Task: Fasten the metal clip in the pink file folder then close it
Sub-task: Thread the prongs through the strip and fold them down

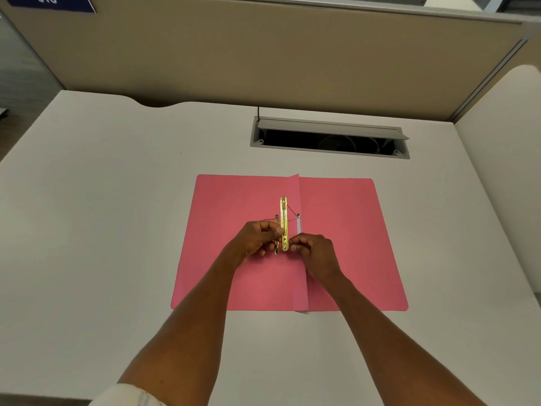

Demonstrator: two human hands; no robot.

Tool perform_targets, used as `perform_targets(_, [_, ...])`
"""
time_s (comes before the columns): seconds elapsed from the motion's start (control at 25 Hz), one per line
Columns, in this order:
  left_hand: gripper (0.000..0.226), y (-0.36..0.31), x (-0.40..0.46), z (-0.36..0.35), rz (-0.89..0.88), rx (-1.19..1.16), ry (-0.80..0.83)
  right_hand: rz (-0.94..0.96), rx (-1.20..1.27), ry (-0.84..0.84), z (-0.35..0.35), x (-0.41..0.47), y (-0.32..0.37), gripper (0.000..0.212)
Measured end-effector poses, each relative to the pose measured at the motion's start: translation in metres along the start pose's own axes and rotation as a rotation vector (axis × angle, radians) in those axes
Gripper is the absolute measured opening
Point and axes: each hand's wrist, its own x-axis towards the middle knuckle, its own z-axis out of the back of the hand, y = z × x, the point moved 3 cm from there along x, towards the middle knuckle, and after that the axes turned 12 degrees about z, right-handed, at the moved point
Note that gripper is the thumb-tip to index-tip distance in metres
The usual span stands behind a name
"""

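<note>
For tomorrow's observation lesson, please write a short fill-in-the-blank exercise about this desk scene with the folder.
1. The pink file folder lies ____ on the desk.
2. The metal clip is ____ in colour.
3. The left hand and right hand both pinch the clip's ____ end.

Missing words: open; gold; near

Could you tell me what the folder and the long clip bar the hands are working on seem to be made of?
The pink file folder looks like matte card: flat, dull, with a crisp centre crease. The clip bar appears to be thin brass-coloured metal, shiny and punched with holes. Both hands, left and right, pinch its near end.
</note>
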Motion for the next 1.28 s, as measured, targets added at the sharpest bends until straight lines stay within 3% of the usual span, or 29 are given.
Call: perform_targets(1.28, [0.013,0.001,0.0006,-0.0029,-0.008,0.014,-0.016,0.05,-0.014,-0.011,-0.0025,0.0023,-0.001,0.019])
